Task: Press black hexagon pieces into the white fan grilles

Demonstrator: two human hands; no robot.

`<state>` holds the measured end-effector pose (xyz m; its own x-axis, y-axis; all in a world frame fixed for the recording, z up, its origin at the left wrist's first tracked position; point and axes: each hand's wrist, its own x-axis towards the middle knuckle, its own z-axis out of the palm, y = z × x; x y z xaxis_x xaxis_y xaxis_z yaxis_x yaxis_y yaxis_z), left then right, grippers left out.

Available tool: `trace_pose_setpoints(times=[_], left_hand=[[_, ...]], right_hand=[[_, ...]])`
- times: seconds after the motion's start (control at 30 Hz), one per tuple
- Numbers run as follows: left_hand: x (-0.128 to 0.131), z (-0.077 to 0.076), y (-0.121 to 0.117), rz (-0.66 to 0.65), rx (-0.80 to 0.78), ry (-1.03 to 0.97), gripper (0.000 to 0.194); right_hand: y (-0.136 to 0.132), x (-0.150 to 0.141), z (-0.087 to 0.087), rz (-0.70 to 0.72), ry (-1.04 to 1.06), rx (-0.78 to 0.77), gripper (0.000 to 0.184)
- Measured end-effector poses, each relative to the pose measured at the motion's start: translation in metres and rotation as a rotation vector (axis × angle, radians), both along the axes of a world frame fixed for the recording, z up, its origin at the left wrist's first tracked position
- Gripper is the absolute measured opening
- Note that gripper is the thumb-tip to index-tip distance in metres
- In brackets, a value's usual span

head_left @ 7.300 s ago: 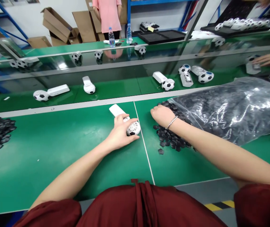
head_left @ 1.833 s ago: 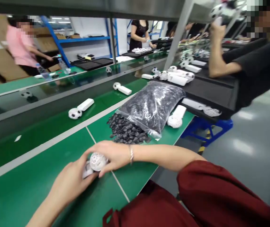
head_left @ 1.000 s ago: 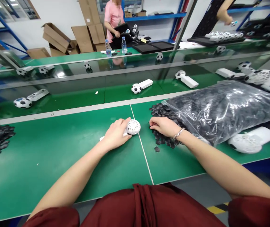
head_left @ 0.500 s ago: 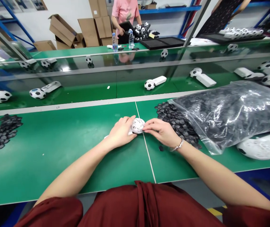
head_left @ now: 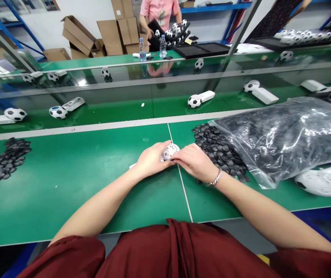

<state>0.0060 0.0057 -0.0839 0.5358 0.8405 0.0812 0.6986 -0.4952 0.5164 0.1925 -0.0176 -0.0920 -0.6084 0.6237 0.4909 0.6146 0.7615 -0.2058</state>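
Note:
A white handheld fan with a round, openwork football-style head (head_left: 171, 150) is in my left hand (head_left: 151, 161), whose fingers curl round it. The end of its white handle shows past the back of that hand. My right hand (head_left: 196, 162) is closed in a pinch at the near right side of the head. A dark edge of a small black pentagon piece shows at its fingertips, mostly hidden. Right behind that hand spreads a heap of black pentagon pieces (head_left: 216, 148).
A clear plastic bag (head_left: 287, 135) full of black pieces lies at right, with another white fan (head_left: 322, 180) in front of it. More black pieces (head_left: 5, 162) lie at far left. Several football-headed fans, one here (head_left: 194, 101), rest on the green belt beyond. A person (head_left: 161, 15) stands behind.
My right hand has gone from the black heap to the fan head, pinching a piece. My view turned right and back earlier. The fans on the belt have shifted rightward in view since half a second ago.

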Motion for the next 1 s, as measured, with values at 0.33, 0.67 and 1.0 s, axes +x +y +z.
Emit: trace_pose_setpoints(times=[0.33, 0.67, 1.0], left_hand=[[0.0, 0.003, 0.005, 0.04, -0.045, -0.05, 0.062], [0.001, 0.0, 0.002, 0.031, 0.014, -0.007, 0.064], [0.003, -0.002, -0.001, 0.045, 0.047, 0.002, 0.061]], right_hand=[[0.004, -0.004, -0.018, -0.149, 0.489, -0.494, 0.035], [0.007, -0.002, -0.019, -0.128, 0.532, -0.535, 0.04], [0.006, -0.003, -0.023, -0.112, 0.43, -0.47, 0.038]])
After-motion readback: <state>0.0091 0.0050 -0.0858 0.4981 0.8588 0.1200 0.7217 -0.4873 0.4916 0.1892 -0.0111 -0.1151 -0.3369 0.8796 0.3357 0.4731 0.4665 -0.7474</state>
